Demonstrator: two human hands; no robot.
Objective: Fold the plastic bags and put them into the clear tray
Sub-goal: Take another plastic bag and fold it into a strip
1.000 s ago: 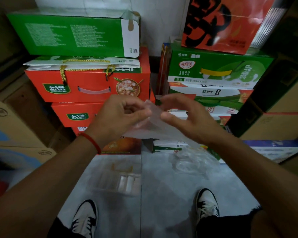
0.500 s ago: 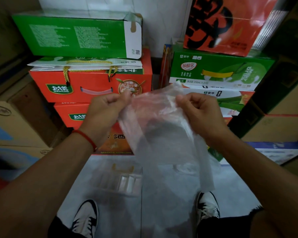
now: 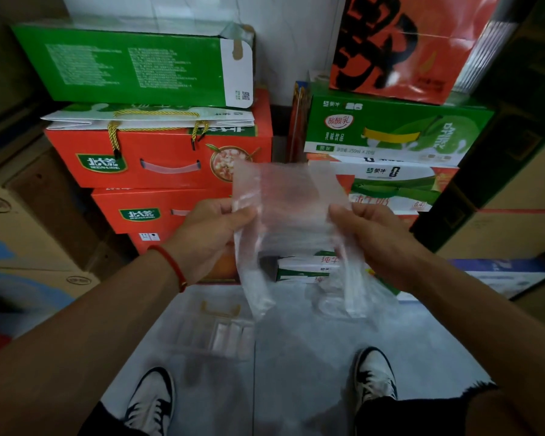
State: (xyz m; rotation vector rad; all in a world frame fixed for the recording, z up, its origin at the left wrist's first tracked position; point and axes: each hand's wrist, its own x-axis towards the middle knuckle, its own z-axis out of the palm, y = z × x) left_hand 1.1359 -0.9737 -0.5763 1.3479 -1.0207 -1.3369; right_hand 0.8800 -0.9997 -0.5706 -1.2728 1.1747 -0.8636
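both hands, left hand (image 3: 206, 234) and right hand (image 3: 376, 239), pinched a clear plastic bag (image 3: 291, 221) spread between them above the floor (image 3: 312, 357), tray (image 3: 216, 333) below.

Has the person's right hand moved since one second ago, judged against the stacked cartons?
Yes. The right hand, gripping the clear plastic bag, has shifted right, away from the left hand, toward the green and white milk carton.

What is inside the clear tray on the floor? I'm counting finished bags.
The tray holds a few pale folded bags side by side at its right end. The exact count is too blurred to tell; the left part looks bare.
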